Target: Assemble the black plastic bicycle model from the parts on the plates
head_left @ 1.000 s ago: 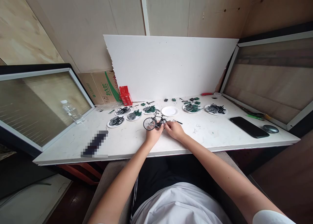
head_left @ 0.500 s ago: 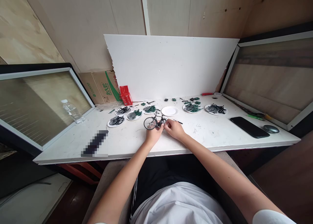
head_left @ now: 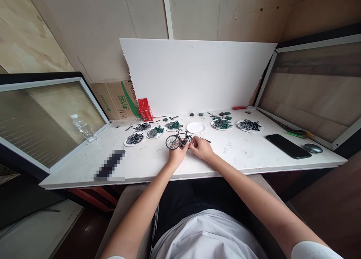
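Note:
A small black model bicycle [head_left: 173, 141] is held just above the front middle of the table, its front wheel to the left. My left hand [head_left: 178, 153] grips it from below, around the lower frame. My right hand [head_left: 200, 148] is closed at the bicycle's rear end, thumb and fingertips pinching there; the rear wheel is largely hidden by the fingers. Behind the bicycle lies a bare white paper plate [head_left: 196, 128]. A thin dark tool [head_left: 208, 140] pokes out past my right hand on the table.
Paper plates of black and green model parts stand left [head_left: 134, 139] and right [head_left: 249, 126]. Small green pieces [head_left: 222, 114] lie at the back. A water bottle [head_left: 84, 128] is at left, a phone [head_left: 287, 146] and grey mouse [head_left: 313, 148] at right. A white board [head_left: 197, 76] closes off the back.
The bicycle tilts very slightly between my hands, its handlebar a little further left. Both hands keep their grip in nearly the same place.

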`<state>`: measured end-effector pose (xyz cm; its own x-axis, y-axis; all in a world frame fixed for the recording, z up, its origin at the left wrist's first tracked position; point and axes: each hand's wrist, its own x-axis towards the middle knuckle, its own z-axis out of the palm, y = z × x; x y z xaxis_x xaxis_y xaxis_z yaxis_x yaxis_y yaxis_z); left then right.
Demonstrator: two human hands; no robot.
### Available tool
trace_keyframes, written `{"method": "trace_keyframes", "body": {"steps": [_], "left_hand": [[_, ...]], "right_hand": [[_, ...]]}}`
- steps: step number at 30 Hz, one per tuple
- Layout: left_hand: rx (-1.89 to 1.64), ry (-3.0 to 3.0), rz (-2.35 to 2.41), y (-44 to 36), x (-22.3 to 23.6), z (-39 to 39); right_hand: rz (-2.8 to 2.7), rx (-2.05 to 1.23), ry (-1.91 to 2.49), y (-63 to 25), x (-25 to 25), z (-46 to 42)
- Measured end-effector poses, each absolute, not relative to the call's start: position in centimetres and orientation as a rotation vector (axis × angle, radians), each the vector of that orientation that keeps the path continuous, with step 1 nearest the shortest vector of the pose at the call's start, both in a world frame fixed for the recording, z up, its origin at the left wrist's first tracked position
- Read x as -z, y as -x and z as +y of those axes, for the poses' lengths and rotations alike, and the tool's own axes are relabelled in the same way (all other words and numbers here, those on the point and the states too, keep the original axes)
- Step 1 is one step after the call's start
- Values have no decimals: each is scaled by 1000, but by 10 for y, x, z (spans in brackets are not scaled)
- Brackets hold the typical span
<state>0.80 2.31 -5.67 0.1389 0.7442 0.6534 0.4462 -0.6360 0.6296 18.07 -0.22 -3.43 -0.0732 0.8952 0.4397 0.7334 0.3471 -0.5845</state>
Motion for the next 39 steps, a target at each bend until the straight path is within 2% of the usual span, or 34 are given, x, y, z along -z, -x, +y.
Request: {"method": "trace_keyframes", "body": {"steps": [39], "left_hand": [[-1491,-2118,1128,-10,52,17]], "right_hand": [[-1865,-300,1428,-183,36,0]]}}
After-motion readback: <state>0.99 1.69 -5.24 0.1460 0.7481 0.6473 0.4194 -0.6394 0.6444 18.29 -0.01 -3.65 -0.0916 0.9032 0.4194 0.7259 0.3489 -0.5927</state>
